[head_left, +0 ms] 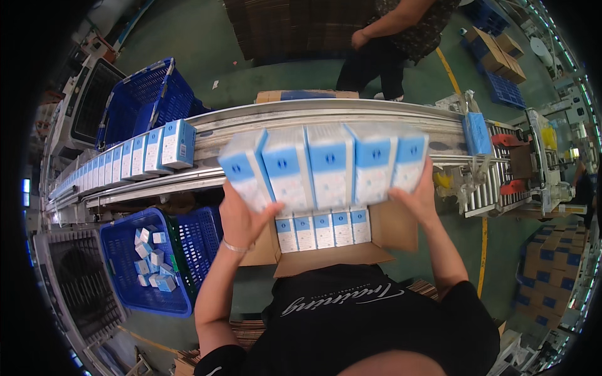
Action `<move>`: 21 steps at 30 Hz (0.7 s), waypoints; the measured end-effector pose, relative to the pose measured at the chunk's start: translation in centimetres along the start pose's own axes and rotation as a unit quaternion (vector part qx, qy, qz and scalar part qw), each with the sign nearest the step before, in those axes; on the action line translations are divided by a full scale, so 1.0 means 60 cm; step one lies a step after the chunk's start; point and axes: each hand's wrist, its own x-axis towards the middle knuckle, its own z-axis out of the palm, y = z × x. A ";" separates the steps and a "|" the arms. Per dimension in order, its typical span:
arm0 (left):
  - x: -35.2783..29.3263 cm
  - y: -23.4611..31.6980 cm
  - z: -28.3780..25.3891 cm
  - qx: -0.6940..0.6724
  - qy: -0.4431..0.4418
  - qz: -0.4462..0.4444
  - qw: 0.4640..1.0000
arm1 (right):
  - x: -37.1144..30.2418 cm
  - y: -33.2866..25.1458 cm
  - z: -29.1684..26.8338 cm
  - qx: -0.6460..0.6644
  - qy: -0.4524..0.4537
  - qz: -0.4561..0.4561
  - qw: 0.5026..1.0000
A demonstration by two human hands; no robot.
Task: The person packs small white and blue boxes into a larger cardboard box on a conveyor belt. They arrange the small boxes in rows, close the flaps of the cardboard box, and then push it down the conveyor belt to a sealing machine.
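Note:
Between my two hands hangs a row of several blue-and-white boxes [330,168], pressed together side by side and slightly blurred. My left hand [243,216] grips the row's left end, thumb on the near face. At the right end my right hand [417,194] squeezes in the same way. Below and nearer to me stands an open cardboard carton [335,255] with its flaps spread. Inside it more blue-and-white boxes [322,232] stand in a row; the held boxes hide the carton's far part.
A conveyor [213,135] runs across, carrying a line of boxes [145,152] at left and one blue box [478,133] at right. A blue basket [116,276] at lower left holds loose boxes. Another blue basket [157,103] stands beyond. A person [401,37] is at the back.

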 end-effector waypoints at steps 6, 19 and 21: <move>-0.197 -0.137 0.079 0.133 -0.345 -0.111 0.923 | -0.194 0.129 0.008 -0.194 -0.208 0.071 0.956; -0.131 -0.178 0.223 0.091 -0.303 0.028 0.948 | 0.009 -0.007 0.133 -0.220 -0.316 -0.024 0.923; -0.067 -0.156 0.136 0.125 -0.209 0.072 0.967 | 0.048 -0.024 0.155 -0.038 -0.142 -0.046 0.988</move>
